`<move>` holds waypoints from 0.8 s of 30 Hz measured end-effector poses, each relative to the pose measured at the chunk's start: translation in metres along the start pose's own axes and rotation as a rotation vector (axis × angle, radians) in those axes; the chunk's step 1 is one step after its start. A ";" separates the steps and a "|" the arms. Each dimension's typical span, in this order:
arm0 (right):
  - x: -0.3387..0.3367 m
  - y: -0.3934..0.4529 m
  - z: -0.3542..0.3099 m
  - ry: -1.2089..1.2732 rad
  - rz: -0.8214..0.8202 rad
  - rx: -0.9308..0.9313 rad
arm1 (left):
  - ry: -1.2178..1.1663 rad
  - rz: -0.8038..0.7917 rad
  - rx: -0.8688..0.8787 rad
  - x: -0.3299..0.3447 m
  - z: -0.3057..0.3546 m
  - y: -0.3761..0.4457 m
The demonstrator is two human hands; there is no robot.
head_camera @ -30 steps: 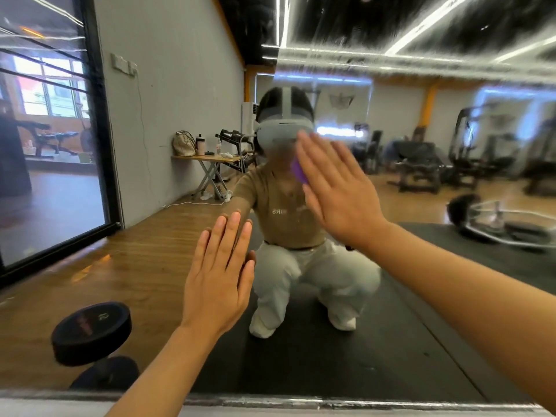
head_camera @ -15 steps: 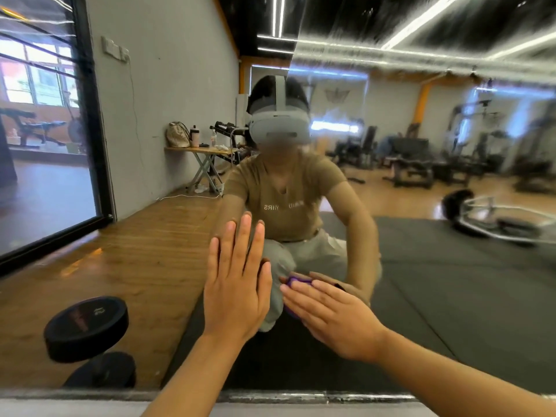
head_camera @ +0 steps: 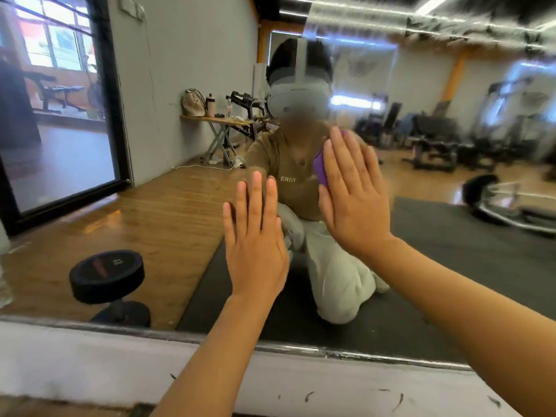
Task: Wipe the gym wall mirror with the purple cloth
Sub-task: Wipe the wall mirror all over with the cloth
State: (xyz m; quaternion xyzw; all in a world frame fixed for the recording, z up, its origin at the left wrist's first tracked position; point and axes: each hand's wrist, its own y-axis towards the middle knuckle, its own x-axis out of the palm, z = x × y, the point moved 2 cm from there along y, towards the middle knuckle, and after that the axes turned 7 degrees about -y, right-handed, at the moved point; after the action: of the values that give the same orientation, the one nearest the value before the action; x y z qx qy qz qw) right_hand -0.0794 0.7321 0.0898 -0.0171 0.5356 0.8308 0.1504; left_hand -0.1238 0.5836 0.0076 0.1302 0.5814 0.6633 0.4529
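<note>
Purple cloth [head_camera: 320, 170] peeks out from under the right hand [head_camera: 355, 200]. Only a small strip of it shows by the edge of the palm, and a tiny bit near a fingertip. That hand lies flat on the gym wall mirror [head_camera: 168, 206] with its fingers [head_camera: 340, 155] straight and close together, pressing the cloth onto the glass. It sits high up, about level with the chest of the person seen in the glass.

Just beside it, lower and to the left, the left hand [head_camera: 255, 248] is flat on the mirror too. Its fingers [head_camera: 257, 203] are straight, point up and hold nothing. The two hands are near each other but do not touch.

In the glass you can see the person crouching on a black floor mat [head_camera: 451, 251]. They wear a tan shirt, pale trousers and a white headset. There is small white writing on the shirt. It is back to front in the mirror and I cannot read it for sure.

A black dumbbell [head_camera: 106, 276] shows low on the left, with a small mark on its round end that is too blurry to read. Further back a folding tabletop [head_camera: 219, 120] stands by the grey wall and carries a bag [head_camera: 193, 102] and a bottle [head_camera: 210, 105]. Gym machines [head_camera: 436, 139] stand far off on the right, all fuzzy.

Below the glass runs a dark metal edge [head_camera: 301, 347], and under it a white wall strip [head_camera: 90, 362] with little dark scratches.
</note>
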 end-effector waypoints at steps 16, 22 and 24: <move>-0.003 -0.038 0.010 -0.030 -0.084 -0.307 | -0.134 -0.014 -0.051 0.009 -0.007 -0.013; -0.003 0.008 0.013 0.021 0.055 -0.035 | -0.178 -0.029 -0.099 0.005 0.002 -0.013; 0.000 -0.023 0.001 0.060 0.009 -0.119 | -0.182 -0.058 -0.103 0.005 0.003 -0.017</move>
State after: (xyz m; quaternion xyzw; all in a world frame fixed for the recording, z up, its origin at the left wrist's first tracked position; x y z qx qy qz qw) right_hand -0.0737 0.7413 0.0699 -0.0484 0.4896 0.8609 0.1296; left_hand -0.1170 0.5873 -0.0085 0.1497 0.5066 0.6643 0.5289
